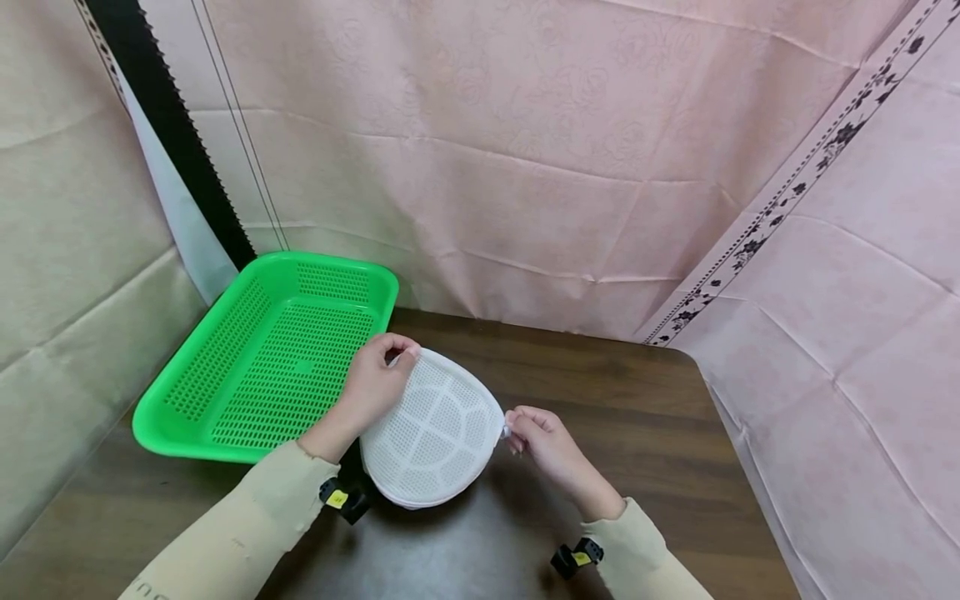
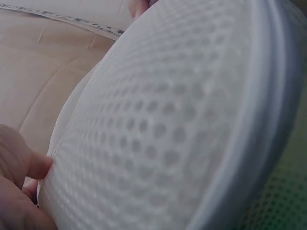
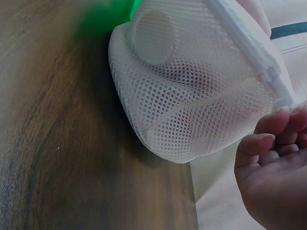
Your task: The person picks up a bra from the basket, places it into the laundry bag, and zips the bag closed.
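A white mesh laundry bag (image 1: 433, 433) with a rounded shape is held tilted above the table. In the right wrist view, a zipper (image 3: 247, 40) runs along the edge of the bag's mesh side. My left hand (image 1: 380, 377) pinches the bag's upper rim between thumb and fingers. At the bag's right corner, my right hand (image 1: 546, 440) pinches the end of the zipper; whether it holds the pull or the fabric is too small to tell. Close up in the left wrist view, the mesh (image 2: 144, 124) fills most of the frame.
A green perforated plastic basket (image 1: 202, 450) stands on the left of the dark wooden table (image 1: 637, 467), beside my left forearm. Pale pink cloth (image 1: 525, 167) hangs behind the table and on both sides. The table's right edge slopes away past my right hand.
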The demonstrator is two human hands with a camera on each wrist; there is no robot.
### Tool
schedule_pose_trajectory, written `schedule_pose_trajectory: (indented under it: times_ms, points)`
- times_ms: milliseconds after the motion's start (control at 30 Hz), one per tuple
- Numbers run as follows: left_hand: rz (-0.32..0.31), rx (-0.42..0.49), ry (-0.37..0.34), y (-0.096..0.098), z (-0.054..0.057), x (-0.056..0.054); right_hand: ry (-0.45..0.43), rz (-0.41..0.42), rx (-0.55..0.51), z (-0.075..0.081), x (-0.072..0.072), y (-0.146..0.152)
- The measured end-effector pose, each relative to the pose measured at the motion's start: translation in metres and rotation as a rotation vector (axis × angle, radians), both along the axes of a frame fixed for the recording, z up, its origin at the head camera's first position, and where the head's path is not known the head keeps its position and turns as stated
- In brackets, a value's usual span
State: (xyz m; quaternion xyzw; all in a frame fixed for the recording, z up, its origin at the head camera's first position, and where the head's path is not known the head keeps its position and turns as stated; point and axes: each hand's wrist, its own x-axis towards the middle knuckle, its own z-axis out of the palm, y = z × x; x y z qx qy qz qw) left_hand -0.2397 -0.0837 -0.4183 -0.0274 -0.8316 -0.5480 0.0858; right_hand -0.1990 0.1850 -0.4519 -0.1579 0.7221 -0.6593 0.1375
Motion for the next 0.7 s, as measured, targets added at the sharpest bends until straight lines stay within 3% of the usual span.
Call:
schedule_pose_trajectory:
  times_ms: [367, 500, 700]
  points:
    - [-0.207, -0.045, -0.073, -0.016, 0.0, 0.002, -0.044, -0.115, 0.033, -0.001, -0.001, -0.002]
    - [-0.245, -0.076, -0.087, -0.021, -0.001, 0.006, -0.081, -0.155, 0.011, 0.001, 0.0, -0.003]
    - [-0.274, -0.121, -0.13, -0.03, -0.001, 0.015, -0.115, -0.143, -0.026, 0.001, 0.0, -0.005]
